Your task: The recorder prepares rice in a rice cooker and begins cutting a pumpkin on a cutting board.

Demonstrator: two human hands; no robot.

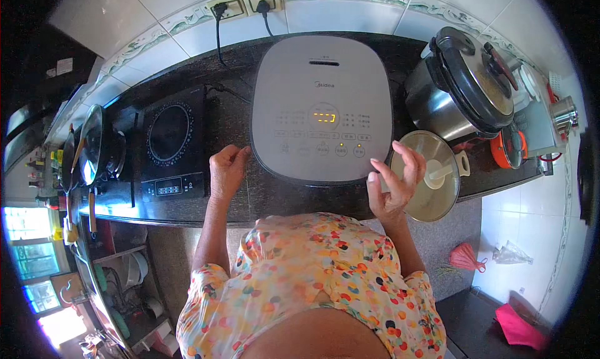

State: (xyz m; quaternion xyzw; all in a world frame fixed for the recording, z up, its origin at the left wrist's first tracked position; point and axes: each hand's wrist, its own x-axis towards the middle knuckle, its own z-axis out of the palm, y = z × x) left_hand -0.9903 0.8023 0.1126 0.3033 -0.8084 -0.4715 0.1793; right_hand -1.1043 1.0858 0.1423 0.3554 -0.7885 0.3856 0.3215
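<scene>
In the head view a Midea rice cooker (323,96) stands on the dark countertop, its lid down and its display and two button lights lit amber. My right hand (393,178), with nothing in it, hovers by the cooker's lower right corner, fingers apart and bent toward the buttons. Loosely curled, my left hand (228,169) rests at the counter beside the cooker's left edge, with nothing visible in it. Just beyond my right hand is a pot (454,190) with a pale ladle or scoop (435,174) inside.
An induction cooktop (169,134) lies at the left, with lidded pans (93,143) past it. An electric pressure cooker (464,87) and a small orange pot (508,145) stand at the right. Black plugs (219,10) sit in wall sockets, their cords running down behind the counter appliances.
</scene>
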